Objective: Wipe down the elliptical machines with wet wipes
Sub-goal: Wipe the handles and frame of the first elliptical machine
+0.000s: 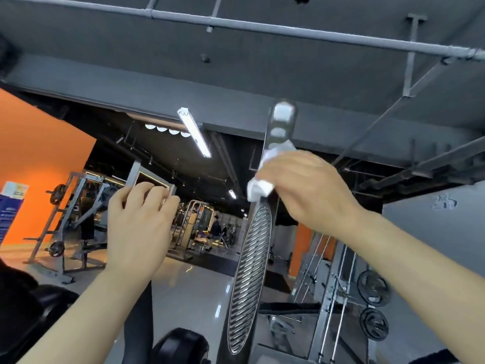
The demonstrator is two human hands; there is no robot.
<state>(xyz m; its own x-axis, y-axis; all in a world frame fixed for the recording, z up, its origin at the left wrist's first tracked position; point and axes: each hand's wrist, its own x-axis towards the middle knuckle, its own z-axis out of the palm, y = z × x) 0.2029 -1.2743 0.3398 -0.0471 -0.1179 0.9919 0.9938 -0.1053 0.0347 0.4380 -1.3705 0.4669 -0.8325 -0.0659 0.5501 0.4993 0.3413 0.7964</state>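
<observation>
Both hands are working: right hand [312, 190] is pinching a soft, limp wet wipe [259, 189] bunched against the elliptical's upright handlebar [279, 127], left hand [139, 219] curled empty beside.

1. The right hand [307, 187] covers most of the wipe [259, 189] and the handle [279, 127] section behind it.
2. The handle's top end is blurred.
3. The left hand [139, 222] hides its own fingertips and part of the frame [136, 172].
4. Far people [215, 228] are too small to make out.
</observation>
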